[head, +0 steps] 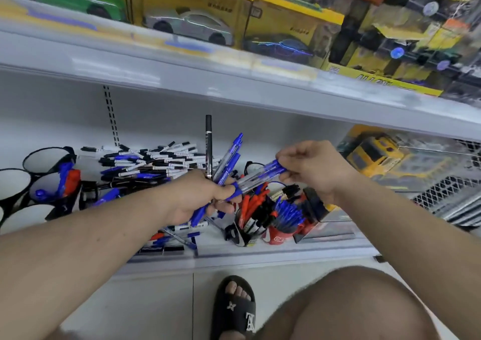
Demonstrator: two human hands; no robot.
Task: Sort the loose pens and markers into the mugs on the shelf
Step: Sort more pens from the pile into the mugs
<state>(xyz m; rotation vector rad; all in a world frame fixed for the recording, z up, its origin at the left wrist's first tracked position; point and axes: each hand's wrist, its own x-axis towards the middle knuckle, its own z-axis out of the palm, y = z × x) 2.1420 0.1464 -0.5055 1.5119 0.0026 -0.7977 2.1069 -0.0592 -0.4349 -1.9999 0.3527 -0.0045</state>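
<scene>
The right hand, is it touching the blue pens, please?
Touching: the head view shows the right hand pinching the blue pens between thumb and fingers.

White metal shop shelving (234, 79) over pale tiled floor (145, 300), boxed toy cars (190, 24) above.

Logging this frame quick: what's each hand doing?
Left hand: grips a bunch of pens and markers.
Right hand: pinches the blue pens at their far ends.
</scene>
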